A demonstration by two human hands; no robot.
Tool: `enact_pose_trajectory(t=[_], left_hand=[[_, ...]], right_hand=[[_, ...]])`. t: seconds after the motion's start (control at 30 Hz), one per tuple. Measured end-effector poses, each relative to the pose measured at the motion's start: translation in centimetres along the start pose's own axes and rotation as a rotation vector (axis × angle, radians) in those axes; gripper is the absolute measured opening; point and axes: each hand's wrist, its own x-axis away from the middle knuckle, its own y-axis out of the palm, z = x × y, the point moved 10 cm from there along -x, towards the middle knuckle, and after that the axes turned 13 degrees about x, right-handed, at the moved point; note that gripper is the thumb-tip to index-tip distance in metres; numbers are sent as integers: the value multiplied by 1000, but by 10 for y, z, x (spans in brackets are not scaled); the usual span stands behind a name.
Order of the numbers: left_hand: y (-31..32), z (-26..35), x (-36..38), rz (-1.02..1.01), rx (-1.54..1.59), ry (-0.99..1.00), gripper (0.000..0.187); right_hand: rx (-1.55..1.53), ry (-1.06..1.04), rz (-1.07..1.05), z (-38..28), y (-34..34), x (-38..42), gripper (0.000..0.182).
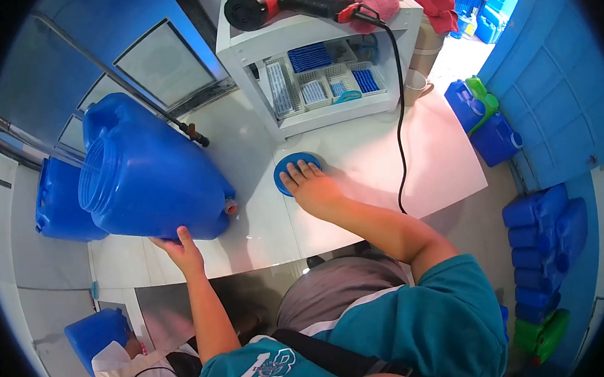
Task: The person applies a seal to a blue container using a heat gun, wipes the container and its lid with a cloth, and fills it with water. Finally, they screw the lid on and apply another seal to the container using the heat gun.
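A large blue plastic water jug (pixel 156 177) stands tilted on the white counter, its wide threaded mouth uncovered and facing left. At its lower edge is my left hand (pixel 185 254), thumb up against the side and the other fingers partly hidden beneath it. A small spout (pixel 230 207) sticks out low on the jug's right side. My right hand (pixel 314 190) lies palm down on a round blue lid (pixel 288 163) that rests on the counter, fingers spread across its top; the thumb is hidden.
A white shelf unit (pixel 339 120) holds small baskets, with a red-and-black power tool (pixel 256 8) on top. Its black cord (pixel 400 113) crosses the counter. Another blue jug (pixel 64 203) stands at left, and more (pixel 539 215) line the right wall. A person (pixel 136 368) is at lower left.
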Motion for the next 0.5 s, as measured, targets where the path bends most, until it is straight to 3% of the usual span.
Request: enact_pose_trajectory(t=[0.07,0.13,0.2,0.23,0.33,0.37,0.43,0.47,0.5], left_hand=[[9,5,7,16,-25,13,93],[5,0,31,262,9,-56,77],[8,-38,75,323,63,-278,58],[30,-49,99,302,192,-497,47],[118,-38,139,23,459,-810,54],[129,-25,137,30,460,-808,54],[180,10,139,-39,1064,-1024,56],[172,2,145,70,1021,-1144,56],[173,6,139,65,1025,-1135,56]], right_hand=[[18,-20,9,1,-1,1,67],[-117,-8,47,8,-7,-1,61],[-197,12,39,18,-8,-1,66],[-273,44,36,25,-10,-2,72],[-314,-17,121,5,-43,6,76],[-312,-24,122,-5,-55,14,76],[-330,-325,215,-44,-100,40,76],[-326,-327,220,-38,-117,45,76],[-369,-378,337,-28,-146,55,67]])
